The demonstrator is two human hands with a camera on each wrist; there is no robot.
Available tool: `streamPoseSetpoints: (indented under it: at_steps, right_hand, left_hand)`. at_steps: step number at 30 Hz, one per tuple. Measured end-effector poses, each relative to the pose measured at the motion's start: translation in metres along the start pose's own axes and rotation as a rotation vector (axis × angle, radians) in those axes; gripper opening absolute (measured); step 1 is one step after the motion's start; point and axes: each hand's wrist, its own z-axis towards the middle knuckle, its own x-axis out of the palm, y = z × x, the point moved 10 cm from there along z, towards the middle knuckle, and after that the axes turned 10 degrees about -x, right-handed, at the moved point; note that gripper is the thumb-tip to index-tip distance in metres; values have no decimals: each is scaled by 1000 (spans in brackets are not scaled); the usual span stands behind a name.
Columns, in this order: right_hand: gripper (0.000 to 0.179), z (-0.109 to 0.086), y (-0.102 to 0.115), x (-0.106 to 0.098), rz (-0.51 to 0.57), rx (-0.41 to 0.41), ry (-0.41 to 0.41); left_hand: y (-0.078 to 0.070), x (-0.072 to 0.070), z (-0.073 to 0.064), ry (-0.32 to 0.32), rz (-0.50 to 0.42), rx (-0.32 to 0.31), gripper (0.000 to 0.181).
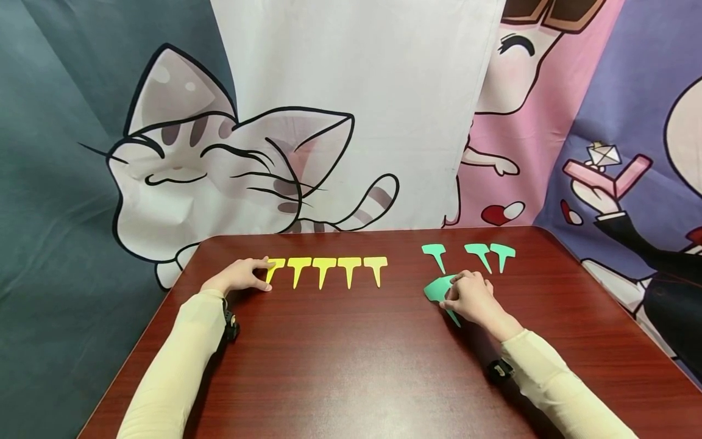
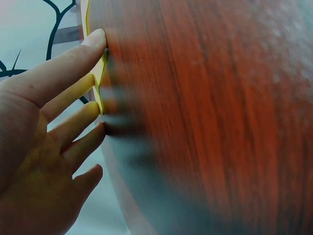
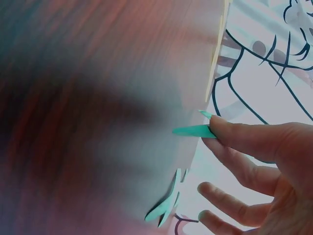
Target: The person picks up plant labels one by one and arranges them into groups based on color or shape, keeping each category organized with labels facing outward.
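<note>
Several yellow T-shaped plant labels (image 1: 324,268) lie in a row on the table, stems toward me. At the row's left end my left hand (image 1: 245,274) touches the last yellow label (image 1: 276,264), its thumb and fingertips at the label's edges and its fingers fairly straight. My right hand (image 1: 473,299) pinches a green T-shaped plant label (image 1: 437,289) between thumb and forefinger, tilted close over the table; the fingers hide its middle. In the right wrist view this green label (image 3: 190,130) shows nearly edge-on, while the other fingers spread loosely.
Beyond my right hand lie three more green labels: one (image 1: 434,250) stands apart to the left, and two (image 1: 478,251) (image 1: 503,251) are side by side. The dark red wooden table (image 1: 329,366) ends at a cartoon-printed cloth (image 1: 356,73).
</note>
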Motion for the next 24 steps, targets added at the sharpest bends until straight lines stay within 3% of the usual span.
streamPoseSetpoints:
  at_steps: [7,24]
  right_hand:
    - [30,7,11,1,20,-55,-32]
    - [29,17,39,11,57,-93,-47]
  left_hand:
    - [-1,-1,-1,-4,10,8,75]
    - [0,0,0,-8,21,5,74]
